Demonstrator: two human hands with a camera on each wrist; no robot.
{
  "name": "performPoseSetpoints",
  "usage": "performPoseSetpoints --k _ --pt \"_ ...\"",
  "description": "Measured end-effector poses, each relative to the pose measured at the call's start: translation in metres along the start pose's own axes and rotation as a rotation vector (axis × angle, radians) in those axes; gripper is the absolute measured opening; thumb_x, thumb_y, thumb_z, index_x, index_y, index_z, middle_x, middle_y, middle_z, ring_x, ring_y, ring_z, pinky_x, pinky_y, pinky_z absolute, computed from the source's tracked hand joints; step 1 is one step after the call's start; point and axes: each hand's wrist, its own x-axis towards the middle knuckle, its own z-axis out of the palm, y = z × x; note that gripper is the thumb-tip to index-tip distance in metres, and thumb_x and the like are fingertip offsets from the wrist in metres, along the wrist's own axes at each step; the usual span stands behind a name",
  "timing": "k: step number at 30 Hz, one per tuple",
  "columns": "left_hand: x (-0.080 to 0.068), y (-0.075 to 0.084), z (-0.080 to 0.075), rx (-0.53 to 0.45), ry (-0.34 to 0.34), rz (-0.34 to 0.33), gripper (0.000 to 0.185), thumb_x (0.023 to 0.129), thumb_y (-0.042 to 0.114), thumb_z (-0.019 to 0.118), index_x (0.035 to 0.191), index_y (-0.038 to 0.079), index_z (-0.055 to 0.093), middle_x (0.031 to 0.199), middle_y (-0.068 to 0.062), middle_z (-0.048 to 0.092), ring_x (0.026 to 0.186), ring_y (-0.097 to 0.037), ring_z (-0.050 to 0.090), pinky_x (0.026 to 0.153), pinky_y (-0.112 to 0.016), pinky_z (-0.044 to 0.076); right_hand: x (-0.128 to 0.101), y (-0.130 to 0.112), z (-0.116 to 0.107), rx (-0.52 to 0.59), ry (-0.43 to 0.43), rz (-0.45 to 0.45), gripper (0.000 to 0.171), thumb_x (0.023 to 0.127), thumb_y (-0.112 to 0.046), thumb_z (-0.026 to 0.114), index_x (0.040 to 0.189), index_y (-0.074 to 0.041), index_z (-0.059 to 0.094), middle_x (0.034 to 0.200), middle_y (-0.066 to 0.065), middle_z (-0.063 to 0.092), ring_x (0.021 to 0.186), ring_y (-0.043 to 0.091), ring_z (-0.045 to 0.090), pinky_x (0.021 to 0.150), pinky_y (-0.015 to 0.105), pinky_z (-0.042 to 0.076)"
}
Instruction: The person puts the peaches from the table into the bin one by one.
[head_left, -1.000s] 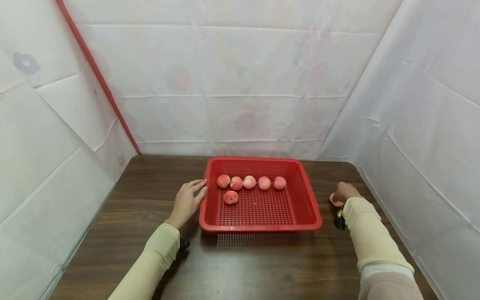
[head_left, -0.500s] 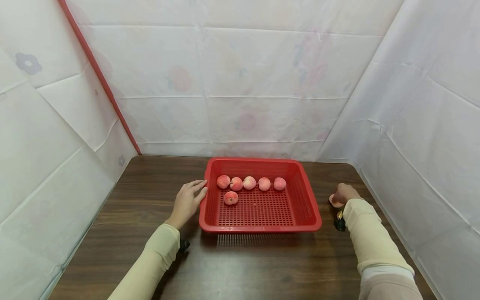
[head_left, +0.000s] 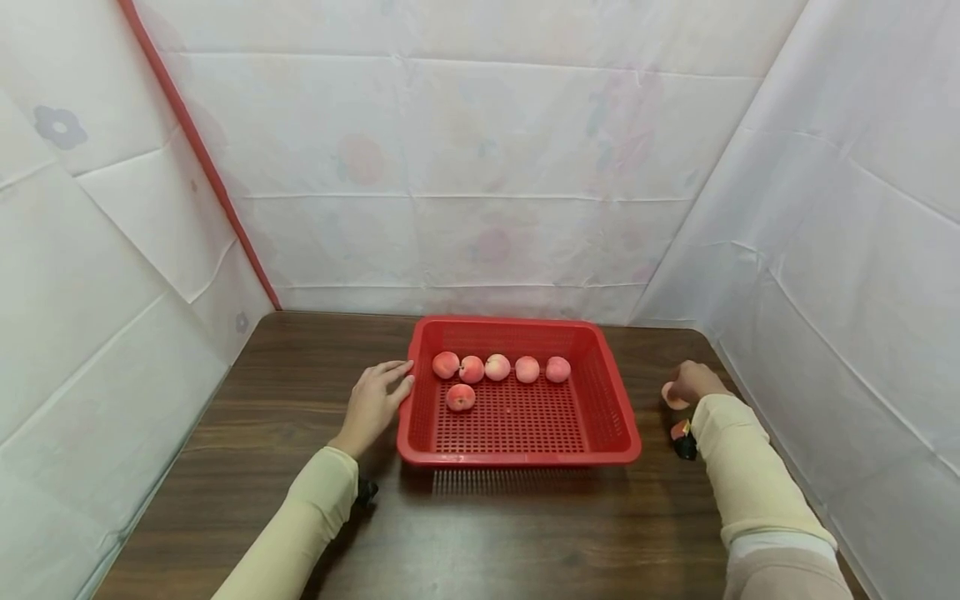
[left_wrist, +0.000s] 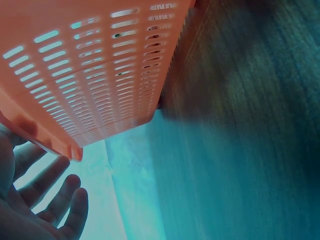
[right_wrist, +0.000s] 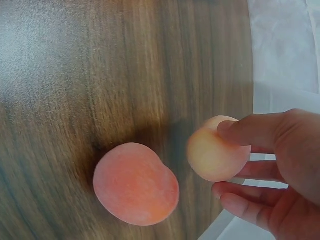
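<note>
At the left side of the red plastic basket (head_left: 517,457), my left hand (head_left: 372,404) rests its fingertips on the rim, fingers loosely extended. The left wrist view shows those fingers spread beside the slotted wall (left_wrist: 100,65). Inside the basket, several peaches (head_left: 497,367) make a row along the back, and a single peach (head_left: 461,397) sits in front at the left. Right of the basket, my right hand (head_left: 697,382) pinches a pale pink-yellow peach (right_wrist: 212,155) between thumb and fingers. A redder peach (right_wrist: 136,185) lies on the table beside it, partly hidden in the head view.
The dark wood table (head_left: 480,542) carries the basket at its middle. White patterned sheets (head_left: 487,167) hang behind and at both sides. The right sheet (head_left: 847,333) runs close along the table edge by my right arm. Black wrist cameras sit under both wrists.
My right hand, with the pale peach, has shifted slightly right. More of the redder peach shows beside the wrist now. The left hand stays on the basket rim.
</note>
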Motion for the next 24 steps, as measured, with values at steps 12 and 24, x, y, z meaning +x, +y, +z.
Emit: performPoseSetpoints --k 12,24 --pt "0.001 0.002 -0.002 0.022 -0.016 0.007 0.038 0.095 0.024 0.063 0.129 0.008 0.064 0.127 -0.016 0.063 0.118 -0.037 0.054 0.100 -0.057 0.043 0.000 -0.003 -0.019 -0.031 0.016 -0.037 0.039 0.080 -0.022 0.063 0.106 0.008 0.063 0.102 0.024 0.066 0.088 0.033 0.060 0.079 0.045 0.049" --pt "0.000 0.002 -0.002 0.017 -0.008 0.007 0.038 0.095 0.025 0.062 0.129 0.007 0.064 0.126 -0.016 0.064 0.117 -0.036 0.054 0.100 -0.057 0.043 -0.003 -0.007 -0.031 -0.008 0.056 -0.075 0.038 0.080 -0.018 0.060 0.107 0.007 0.063 0.100 0.023 0.065 0.085 0.031 0.057 0.077 0.044 0.048"
